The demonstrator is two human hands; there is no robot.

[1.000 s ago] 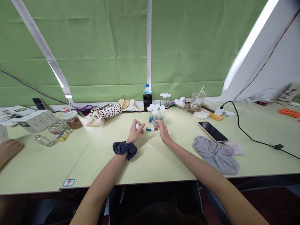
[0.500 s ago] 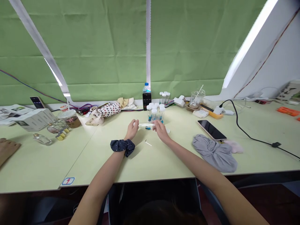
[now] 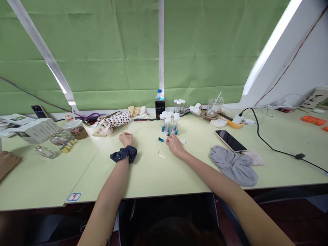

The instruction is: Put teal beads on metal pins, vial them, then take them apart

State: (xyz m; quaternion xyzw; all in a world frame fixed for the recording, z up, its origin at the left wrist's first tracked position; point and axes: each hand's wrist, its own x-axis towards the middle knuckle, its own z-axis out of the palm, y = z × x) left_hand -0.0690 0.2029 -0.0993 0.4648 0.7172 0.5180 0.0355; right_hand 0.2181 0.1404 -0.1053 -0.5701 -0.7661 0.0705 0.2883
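My left hand (image 3: 126,139), a dark scrunchie on its wrist, is closed around the lower end of a clear tube (image 3: 130,125), tilted upright. My right hand (image 3: 174,145) pinches the thin end of a small blue-headed piece (image 3: 161,139) lying on the table; its exact kind is too small to tell. Just right of those fingers lies a white round cap (image 3: 182,140). Directly behind stands a cluster of white-capped clear tubes (image 3: 168,125) with blue pieces inside. Nearer to me rests a thin silvery pin (image 3: 161,155).
A phone showing a timer (image 3: 160,110) leans on a water bottle (image 3: 159,95). To the right are another phone (image 3: 230,140), a grey cloth (image 3: 234,165) and a black cable (image 3: 274,150). Glass bottles (image 3: 46,152), boxes (image 3: 38,130) and another person's hand (image 3: 9,162) are at left.
The clear tube, held level between both hands before, has gone left and turned upright in my left hand. My right hand has let go of it and taken hold of the blue-headed piece.
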